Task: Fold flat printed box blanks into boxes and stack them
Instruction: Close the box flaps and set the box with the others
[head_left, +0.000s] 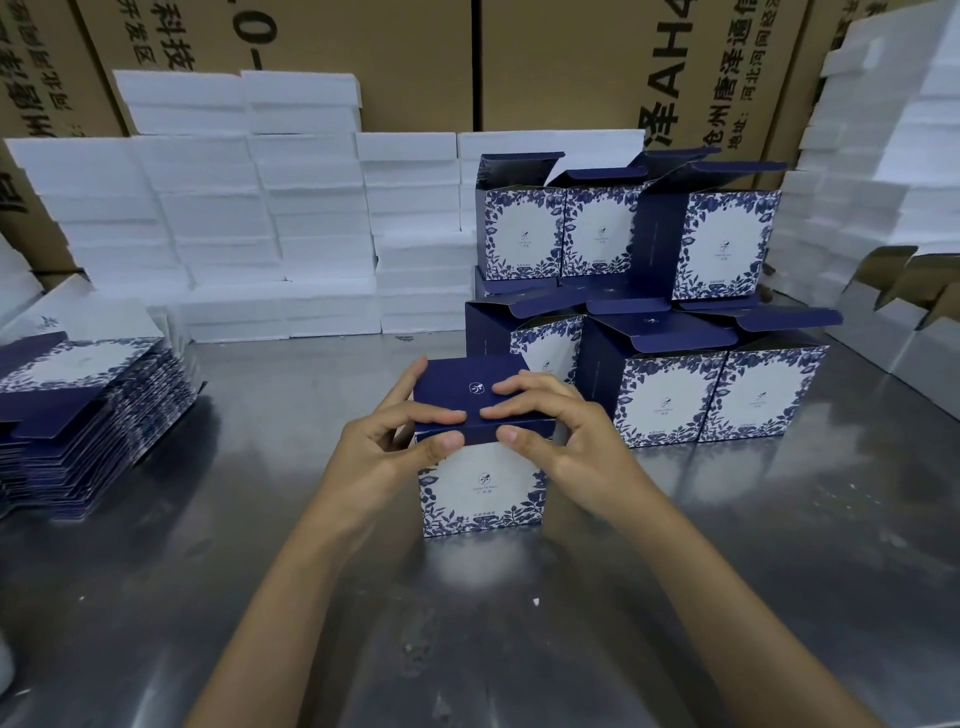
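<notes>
Steel table under left hand and right hand, both pinching box; foam slabs behind.

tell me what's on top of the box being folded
Both hands rest on the box: left hand and right hand press its dark blue lid flap down. The inside is hidden.

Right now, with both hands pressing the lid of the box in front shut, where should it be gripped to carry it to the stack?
Probably by its two opposite side walls, one hand from each side. The folded box stands upright on the metal table, and the left hand and right hand already flank its dark blue lid. Squeezing the lid's front edge might pop it open.
</notes>
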